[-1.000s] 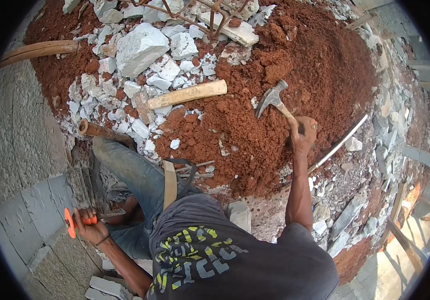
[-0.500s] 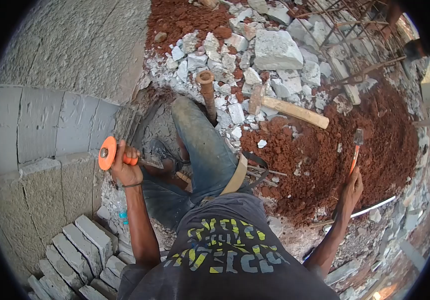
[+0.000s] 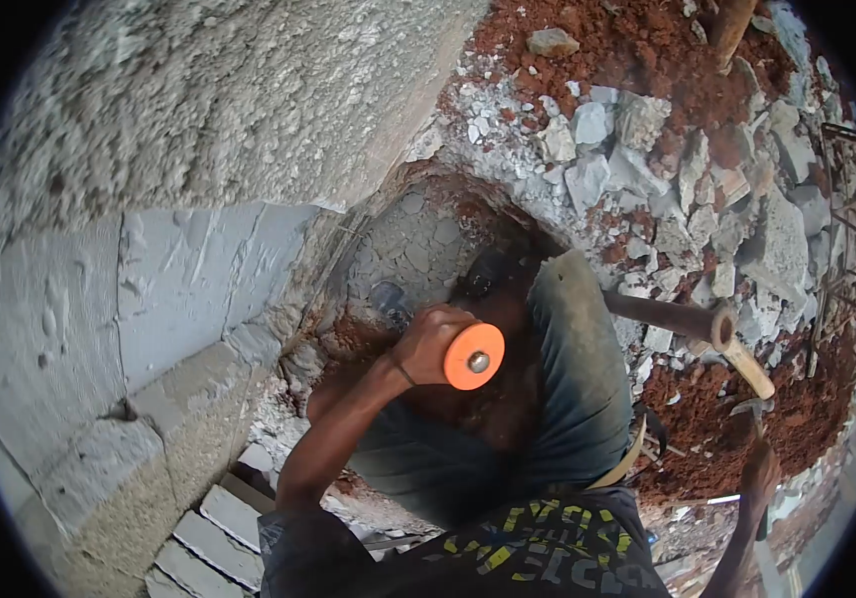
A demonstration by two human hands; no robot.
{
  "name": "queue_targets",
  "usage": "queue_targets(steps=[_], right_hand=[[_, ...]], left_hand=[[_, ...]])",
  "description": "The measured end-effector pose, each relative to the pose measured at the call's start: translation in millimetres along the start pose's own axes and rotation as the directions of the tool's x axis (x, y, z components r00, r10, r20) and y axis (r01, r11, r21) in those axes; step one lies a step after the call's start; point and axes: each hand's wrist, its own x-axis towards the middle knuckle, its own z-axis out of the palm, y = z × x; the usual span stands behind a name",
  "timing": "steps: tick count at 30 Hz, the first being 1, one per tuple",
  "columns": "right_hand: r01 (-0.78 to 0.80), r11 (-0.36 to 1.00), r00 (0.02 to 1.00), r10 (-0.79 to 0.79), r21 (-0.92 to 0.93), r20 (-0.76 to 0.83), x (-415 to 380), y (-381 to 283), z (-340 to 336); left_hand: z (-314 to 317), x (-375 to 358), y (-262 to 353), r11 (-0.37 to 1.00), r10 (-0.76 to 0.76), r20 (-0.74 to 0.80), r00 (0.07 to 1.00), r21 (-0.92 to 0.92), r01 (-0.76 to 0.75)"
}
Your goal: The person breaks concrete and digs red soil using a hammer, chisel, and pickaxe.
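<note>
My left hand (image 3: 433,344) is wrapped round the grip of a chisel, whose round orange hand guard (image 3: 466,369) and steel striking end face up at me. The hand and guard hide the blade. Beneath it is a dug-out hollow (image 3: 403,249) beside the wall, with my feet in it. Out at the right, my right hand (image 3: 762,468) is closed on a hammer, its small metal head (image 3: 747,407) above the red soil. Most of that hammer's handle is hidden or blurred.
A rusty pipe (image 3: 672,317) juts up by my knee, partly covering a wooden-handled sledgehammer (image 3: 749,371). Broken concrete (image 3: 777,239) and red soil (image 3: 627,50) lie beyond. A rough block wall (image 3: 189,379) stands left; grey blocks (image 3: 219,538) are stacked lower left. Rebar (image 3: 852,239) is far right.
The view has swung left and closer to the hollow. My left hand has brought the chisel from beside the wall to over the hollow, between my legs. Both tools are still held.
</note>
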Motion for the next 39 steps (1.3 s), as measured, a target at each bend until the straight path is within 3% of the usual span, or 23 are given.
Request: queue_targets(steps=[1,2,3,4,7,9,13,17,18,20,21,22,23,24,25,26,27,28,30,32,34,36,39], right_hand=[[-0.081,0.995,0.969,0.092,-0.06,0.228,11,3,0],[-0.05,0.995,0.994,0.058,-0.091,0.089,22,-5,-4],[-0.098,0.991,0.988,0.107,-0.086,0.108,40,-15,-18],[-0.257,0.956,0.903,0.29,-0.145,0.316,63,-20,-29],[-0.209,0.968,0.926,0.242,-0.141,0.29,89,4,-9],[-0.207,0.951,0.888,0.282,-0.231,0.364,107,0,-11],[-0.126,0.973,0.935,0.182,-0.195,0.303,108,34,24],[-0.112,0.98,0.944,0.157,-0.165,0.29,94,37,24],[-0.124,0.979,0.947,0.166,-0.163,0.276,89,36,23],[-0.153,0.975,0.96,0.185,-0.161,0.208,79,31,20],[-0.17,0.973,0.967,0.195,-0.159,0.161,74,23,15],[-0.189,0.969,0.973,0.207,-0.156,0.106,67,18,15],[-0.314,0.945,0.922,0.326,-0.089,0.209,56,6,11],[-0.463,0.886,0.875,0.455,0.013,0.164,40,-11,14],[-0.442,0.891,0.877,0.454,-0.105,0.159,27,-20,22],[-0.49,0.872,0.866,0.486,-0.001,0.118,13,-36,25],[-0.435,0.899,0.899,0.437,0.051,-0.025,-2,-45,31],[-0.485,0.861,0.87,0.493,0.156,-0.02,-13,-57,13],[-0.681,0.584,0.717,0.653,0.441,0.242,-25,-64,0],[-0.616,0.376,0.716,0.634,0.692,0.292,-44,-115,-38],[-0.364,-0.247,0.663,0.608,0.898,0.436,-61,-196,-105],[0.106,-0.676,0.787,0.505,0.729,0.353,-68,-273,-134],[0.14,-0.762,0.845,0.424,0.632,0.325,-56,-387,-166]], left_hand=[[-3,2,-3,1.0,0.009,0.013,1.0,-0.025,-0.009],[-10,6,-3,0.999,0.023,0.017,1.0,-0.037,-0.022],[-17,6,1,0.998,-0.018,0.08,0.997,-0.061,0.023],[-21,6,4,0.996,-0.015,0.039,0.999,-0.091,0.019],[-34,6,8,0.992,-0.008,0.031,0.999,-0.124,0.011],[-40,9,10,0.947,-0.176,0.021,0.984,-0.271,0.175],[-20,-10,-28,0.952,-0.091,0.008,0.996,-0.292,0.09],[9,-38,-44,0.786,-0.389,0.2,0.899,-0.438,0.437],[12,-40,-45,0.784,-0.369,0.23,0.9,-0.443,0.435],[11,-39,-43,0.903,-0.223,0.286,0.932,-0.3,0.308],[16,-52,-52,0.974,-0.088,0.218,0.972,-0.186,0.13],[15,-55,-52,0.978,-0.052,0.214,0.975,-0.189,0.093],[10,-57,-48,0.97,-0.054,0.261,0.964,-0.215,0.113],[5,-60,-40,0.962,-0.06,0.297,0.953,-0.237,0.134],[2,-62,-32,0.994,0.057,0.247,0.967,-0.109,-0.031],[3,-69,-32,0.993,0.081,0.219,0.972,-0.097,-0.061],[7,-84,-33,0.972,-0.059,0.229,0.972,-0.211,0.109],[8,-96,-28,0.905,-0.198,0.258,0.946,-0.321,0.278],[-20,-89,25,0.915,-0.204,0.16,0.966,-0.32,0.247],[-41,-80,63,0.993,0.114,0.138,0.984,-0.026,-0.111],[-33,-91,63,0.989,0.138,0.111,0.984,0.037,-0.143],[-24,-89,56,0.99,0.132,0.126,0.983,-0.06,-0.126],[-11,-72,37,0.99,0.141,0.243,0.96,-0.005,-0.144]])
